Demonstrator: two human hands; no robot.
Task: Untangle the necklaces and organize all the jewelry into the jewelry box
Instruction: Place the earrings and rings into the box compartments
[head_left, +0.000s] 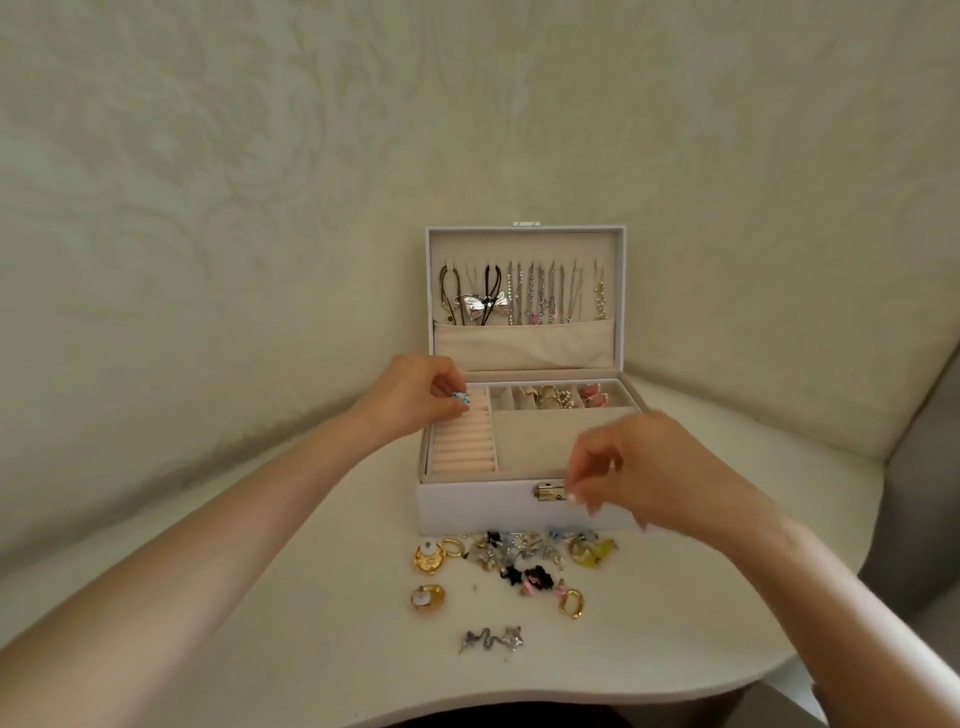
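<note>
Left hand (415, 397) first: the grip is pinched tight, thumb and forefinger closed on a small blue-and-silver ring (460, 398). It's right over the far end of the peach ring rolls (465, 441), in the left compartment of the jewelry box (467, 512).

Right hand (641, 467) is blurred. Its fingers curl downward with the tips bunched together just beside the metal latch (549, 491) on the box's front wall. I can't tell whether that grip holds anything.

Moving outward, the small back compartments hold gold pieces (545, 397) and pink pieces (595, 399). The lid (524, 244) stands upright against the wall, with necklaces (535, 293) hanging in a row from its hooks, their ends tucked into the fabric pocket (519, 345).

On the desk (337, 623), just in front of the box, there's a loose pile of earrings and charms (519, 556) in black, silver, blue and yellow. Two chunky gold earrings (428, 561) lie at its left and a gold hoop (571, 603) at its near right. Nearest me, lying apart, is a silver snake piece (480, 640).
</note>
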